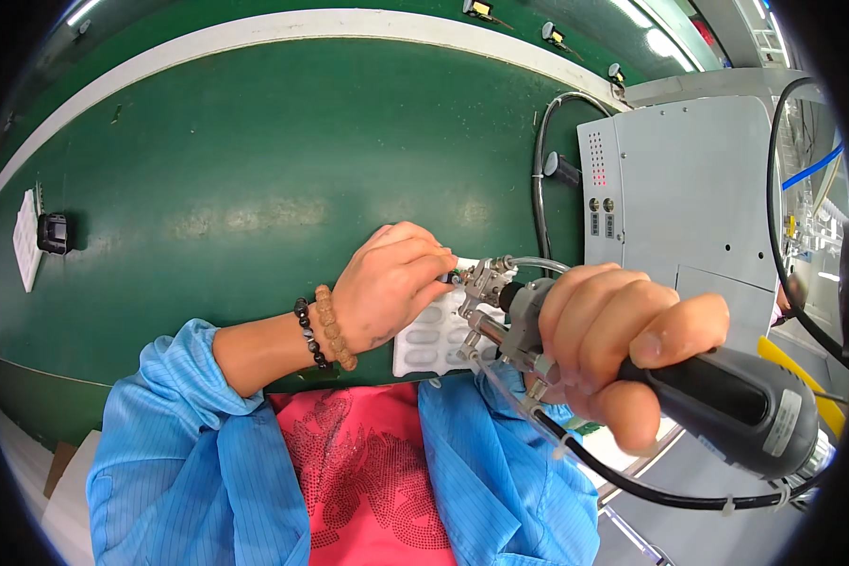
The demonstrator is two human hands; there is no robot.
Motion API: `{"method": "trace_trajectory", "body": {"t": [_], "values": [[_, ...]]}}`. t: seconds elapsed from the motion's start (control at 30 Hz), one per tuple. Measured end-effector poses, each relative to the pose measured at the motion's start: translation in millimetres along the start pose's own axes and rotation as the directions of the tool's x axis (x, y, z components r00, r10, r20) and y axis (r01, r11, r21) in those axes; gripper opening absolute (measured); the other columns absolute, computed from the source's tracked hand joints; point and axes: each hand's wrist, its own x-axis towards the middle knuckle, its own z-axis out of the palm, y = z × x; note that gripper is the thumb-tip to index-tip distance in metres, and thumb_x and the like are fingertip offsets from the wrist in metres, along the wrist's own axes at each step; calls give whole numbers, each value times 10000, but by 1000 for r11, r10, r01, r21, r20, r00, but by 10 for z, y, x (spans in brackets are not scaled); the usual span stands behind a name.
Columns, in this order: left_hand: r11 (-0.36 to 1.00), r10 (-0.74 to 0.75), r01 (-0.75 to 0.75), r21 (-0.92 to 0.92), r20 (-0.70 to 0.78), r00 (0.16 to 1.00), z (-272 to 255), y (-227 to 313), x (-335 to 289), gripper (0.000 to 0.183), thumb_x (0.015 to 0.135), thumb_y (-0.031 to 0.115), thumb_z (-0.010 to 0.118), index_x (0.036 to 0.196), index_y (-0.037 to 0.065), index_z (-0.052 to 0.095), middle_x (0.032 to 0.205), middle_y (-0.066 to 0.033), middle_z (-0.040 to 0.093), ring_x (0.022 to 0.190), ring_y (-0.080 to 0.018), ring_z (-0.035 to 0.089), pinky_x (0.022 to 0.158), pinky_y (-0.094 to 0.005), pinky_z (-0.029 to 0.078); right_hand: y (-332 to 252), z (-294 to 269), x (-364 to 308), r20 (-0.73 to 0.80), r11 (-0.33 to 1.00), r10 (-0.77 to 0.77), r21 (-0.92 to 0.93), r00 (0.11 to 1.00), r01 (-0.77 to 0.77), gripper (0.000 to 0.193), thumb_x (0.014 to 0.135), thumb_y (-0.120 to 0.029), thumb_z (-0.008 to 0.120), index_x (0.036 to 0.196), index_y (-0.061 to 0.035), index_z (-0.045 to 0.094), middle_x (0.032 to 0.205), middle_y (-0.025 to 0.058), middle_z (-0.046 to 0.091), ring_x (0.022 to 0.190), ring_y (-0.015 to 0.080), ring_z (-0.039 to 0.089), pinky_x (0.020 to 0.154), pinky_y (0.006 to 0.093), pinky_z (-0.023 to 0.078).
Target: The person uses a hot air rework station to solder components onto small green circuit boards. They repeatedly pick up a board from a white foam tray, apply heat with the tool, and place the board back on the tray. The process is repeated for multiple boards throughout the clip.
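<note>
My right hand (623, 340) is wrapped round a black and grey powered screwdriver (755, 406) with a metal nozzle head (486, 288) and hoses attached. The tool lies almost level, its nozzle pointing left toward the fingertips of my left hand (396, 283). Those fingers are closed in a pinch on a small dark part (449, 277), mostly hidden by them, right at the nozzle's end. Beneath the nozzle and left hand sits a white moulded tray (424, 351) with rounded pockets, partly covered by the tool.
A grey control box (693, 189) with red lights and connectors stands at the right, a black cable (538, 170) curving beside it. Another black hose (670, 495) runs under the screwdriver. On the green table's (255, 141) far left are a black open case (55, 233) and a white tray (26, 241).
</note>
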Motion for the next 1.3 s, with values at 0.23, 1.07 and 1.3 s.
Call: {"method": "trace_trajectory", "body": {"t": [0.23, 1.07, 1.3], "values": [[1000, -26, 26, 11, 1, 1000, -1, -40, -35, 305, 716, 106, 807, 993, 27, 710, 1009, -102, 700, 992, -292, 642, 868, -399, 513, -358, -161, -247, -145, 970, -220, 76, 965, 232, 473, 858, -378, 756, 1017, -67, 437, 668, 17, 561, 499, 118, 546, 442, 256, 468], [804, 195, -199, 561, 68, 978, -915, -1658, 2310, 336, 873, 114, 663, 1198, 49, 610, 1207, -164, 633, 1178, -335, 565, 1029, -404, 450, -375, -200, -308, -227, 968, -237, 22, 945, 248, 431, 861, -319, 770, 923, -57, 432, 596, 11, 545, 438, 106, 555, 386, 235, 482], [729, 65, -130, 672, 120, 991, -840, -1762, 2688, 289, 906, 89, 609, 1192, 45, 606, 1057, -175, 655, 1029, -357, 588, 926, -430, 480, -369, -193, -270, -226, 970, -227, 32, 947, 241, 432, 865, -316, 766, 920, -54, 428, 611, 17, 544, 437, 106, 546, 386, 238, 478]]}}
